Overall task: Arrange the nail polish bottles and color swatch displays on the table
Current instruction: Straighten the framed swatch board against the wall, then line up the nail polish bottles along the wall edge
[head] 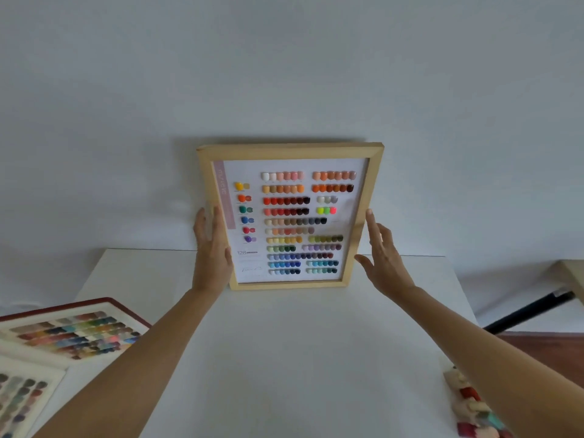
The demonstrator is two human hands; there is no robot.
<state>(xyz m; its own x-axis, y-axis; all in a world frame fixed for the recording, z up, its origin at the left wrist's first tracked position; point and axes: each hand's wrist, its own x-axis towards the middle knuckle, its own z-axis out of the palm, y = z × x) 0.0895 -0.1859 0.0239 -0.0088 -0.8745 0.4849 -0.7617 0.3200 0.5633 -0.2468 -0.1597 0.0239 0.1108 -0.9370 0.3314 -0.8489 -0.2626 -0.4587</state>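
Note:
A wooden-framed color swatch display stands upright at the back of the white table, leaning against the wall. It shows rows of painted nail tips in many colors. My left hand lies along the frame's left edge with the thumb over the front, holding it. My right hand is spread just beside the right edge, with its index fingertip at the wood. No nail polish bottles are clearly visible.
A red-bordered swatch board lies flat at the table's left, with another pale board below it. Loose color swatch pieces sit at the lower right under my right forearm. Off the table to the right are a black bar and a wooden edge.

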